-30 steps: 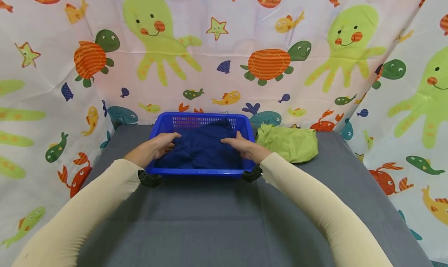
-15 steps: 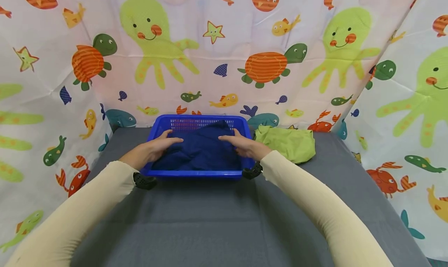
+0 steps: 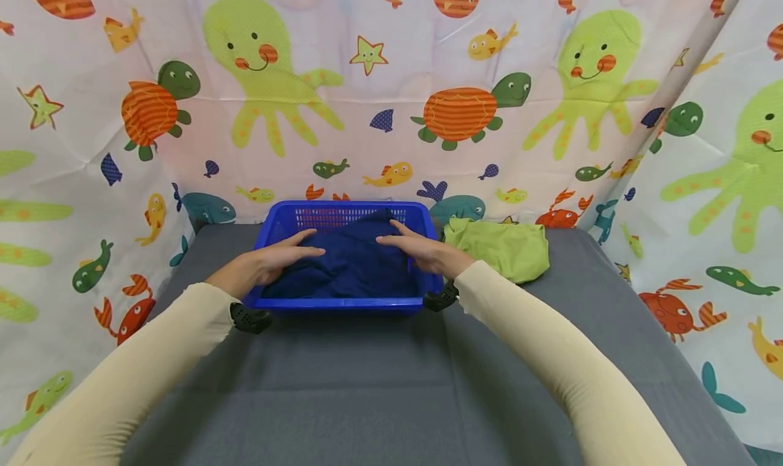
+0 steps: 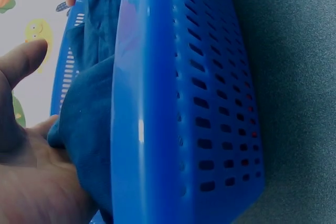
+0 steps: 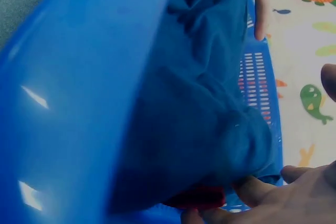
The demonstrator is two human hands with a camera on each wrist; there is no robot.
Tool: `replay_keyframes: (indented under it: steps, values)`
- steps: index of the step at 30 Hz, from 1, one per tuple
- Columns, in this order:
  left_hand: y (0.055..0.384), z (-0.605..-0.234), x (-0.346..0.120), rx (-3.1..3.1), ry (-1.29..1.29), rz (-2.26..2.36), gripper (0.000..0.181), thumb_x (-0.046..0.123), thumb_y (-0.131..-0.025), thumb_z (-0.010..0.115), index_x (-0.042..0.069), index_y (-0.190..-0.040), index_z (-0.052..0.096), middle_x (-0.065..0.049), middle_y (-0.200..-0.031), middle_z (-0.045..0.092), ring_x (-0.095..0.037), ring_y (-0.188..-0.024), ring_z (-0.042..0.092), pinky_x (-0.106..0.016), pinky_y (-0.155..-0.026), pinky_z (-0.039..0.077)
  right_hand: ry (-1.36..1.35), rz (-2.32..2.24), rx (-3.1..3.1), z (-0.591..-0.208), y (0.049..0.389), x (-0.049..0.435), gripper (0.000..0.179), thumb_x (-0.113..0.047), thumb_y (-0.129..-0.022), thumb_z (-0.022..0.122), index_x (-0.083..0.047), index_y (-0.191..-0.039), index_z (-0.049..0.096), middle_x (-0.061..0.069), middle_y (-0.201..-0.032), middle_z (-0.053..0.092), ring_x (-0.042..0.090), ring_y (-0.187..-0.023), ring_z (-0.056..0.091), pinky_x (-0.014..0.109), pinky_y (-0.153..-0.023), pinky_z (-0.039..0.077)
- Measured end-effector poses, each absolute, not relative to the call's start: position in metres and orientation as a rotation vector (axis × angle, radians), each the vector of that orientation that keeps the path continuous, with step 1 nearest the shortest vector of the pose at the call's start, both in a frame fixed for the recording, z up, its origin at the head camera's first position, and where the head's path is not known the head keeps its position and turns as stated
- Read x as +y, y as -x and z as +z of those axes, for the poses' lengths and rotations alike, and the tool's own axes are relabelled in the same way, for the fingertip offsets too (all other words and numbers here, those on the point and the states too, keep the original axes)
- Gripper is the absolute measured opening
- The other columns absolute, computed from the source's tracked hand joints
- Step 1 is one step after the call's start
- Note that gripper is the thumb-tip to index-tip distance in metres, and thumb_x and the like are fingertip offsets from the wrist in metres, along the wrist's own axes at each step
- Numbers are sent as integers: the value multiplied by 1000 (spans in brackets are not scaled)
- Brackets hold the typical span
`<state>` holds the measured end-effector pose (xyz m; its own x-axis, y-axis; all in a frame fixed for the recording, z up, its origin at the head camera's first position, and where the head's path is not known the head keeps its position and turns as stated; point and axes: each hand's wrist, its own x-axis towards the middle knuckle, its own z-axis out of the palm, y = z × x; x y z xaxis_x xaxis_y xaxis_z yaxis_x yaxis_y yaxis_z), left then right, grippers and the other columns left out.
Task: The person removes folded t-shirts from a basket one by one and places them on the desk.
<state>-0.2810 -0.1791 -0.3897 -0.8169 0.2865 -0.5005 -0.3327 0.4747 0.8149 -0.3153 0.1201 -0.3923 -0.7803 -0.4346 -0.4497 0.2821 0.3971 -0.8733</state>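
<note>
A blue plastic basket with slotted walls holds a crumpled navy cloth. My left hand reaches over the basket's left side, thumb spread from the fingers, palm against the cloth's left end. In the left wrist view, some of its fingers are hidden behind the cloth. From the right side my right hand reaches in, fingers extended along the cloth's right end. Low in the right wrist view, a small red object shows below the cloth, close to the right fingertips; most of it is covered.
A folded lime-green cloth lies just right of the basket. The grey table extends toward me. Behind and at the sides hangs a white curtain printed with sea animals. A black camera is strapped on each wrist.
Both hands stay at the ends of the navy cloth. The left hand has shifted slightly left and its fingers have straightened, thumb spread wider. Basket and green cloth keep their places.
</note>
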Motion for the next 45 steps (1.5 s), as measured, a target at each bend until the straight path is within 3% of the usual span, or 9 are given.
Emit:
replay_keyframes:
  steps: [9, 15, 18, 22, 26, 33, 45]
  values:
    - [275, -383, -184, 2140, -142, 1305, 77, 40, -105, 51, 26, -165, 4, -14, -171, -16, -46, -156, -11, -75, -118, -5, 313, -1209, 2128, -382, 306, 125, 86, -49, -100, 57, -37, -163, 0, 2, -173, -4, 34, -159, 7, 62, -126, 14]
    - [272, -380, -186, 2153, -205, 1253, 74, 43, -104, 51, 26, -164, 11, -15, -171, -9, -49, -155, -4, -78, -117, 1, 357, -1167, 2101, -380, 307, 129, 86, -49, -101, 55, -37, -163, -4, 10, -172, 8, 42, -155, 21, 62, -123, 24]
    - [272, -382, -185, 2144, -200, 1246, 75, 43, -104, 51, 26, -164, 11, -15, -171, -7, -48, -155, -1, -75, -119, 2, 306, -1151, 2054, -381, 308, 131, 90, -48, -100, 56, -40, -161, -9, 11, -172, 3, 45, -155, 20, 61, -121, 29]
    - [272, -387, -185, 2120, -197, 1244, 75, 41, -104, 52, 25, -165, 10, -15, -171, -8, -47, -156, -3, -72, -121, 0, 338, -1140, 1954, -386, 311, 133, 89, -42, -102, 56, -46, -159, -12, 9, -172, -8, 47, -156, 13, 61, -123, 24]
    - [274, -388, -186, 2109, -218, 1213, 73, 39, -105, 52, 25, -164, 11, -15, -171, -9, -46, -156, -7, -71, -121, -3, 470, -1069, 1891, -388, 317, 134, 85, -34, -104, 54, -44, -161, -8, 3, -171, -18, 40, -159, 1, 66, -124, 15]
    - [280, -389, -190, 2132, -227, 1088, 76, 38, -102, 56, 29, -164, 13, -15, -171, -7, -48, -156, -4, -74, -120, 1, 525, -901, 1927, -388, 324, 123, 82, -36, -101, 59, -44, -162, 4, 0, -172, -12, 30, -160, -4, 62, -127, 5]
    - [287, -397, -189, 2142, -245, 1164, 71, 31, -100, 62, 21, -161, 28, -20, -170, 6, -49, -154, 11, -70, -121, 11, 478, -910, 1893, -389, 332, 126, 71, -35, -101, 57, -36, -162, 21, 2, -173, -3, 33, -160, 0, 66, -125, 6]
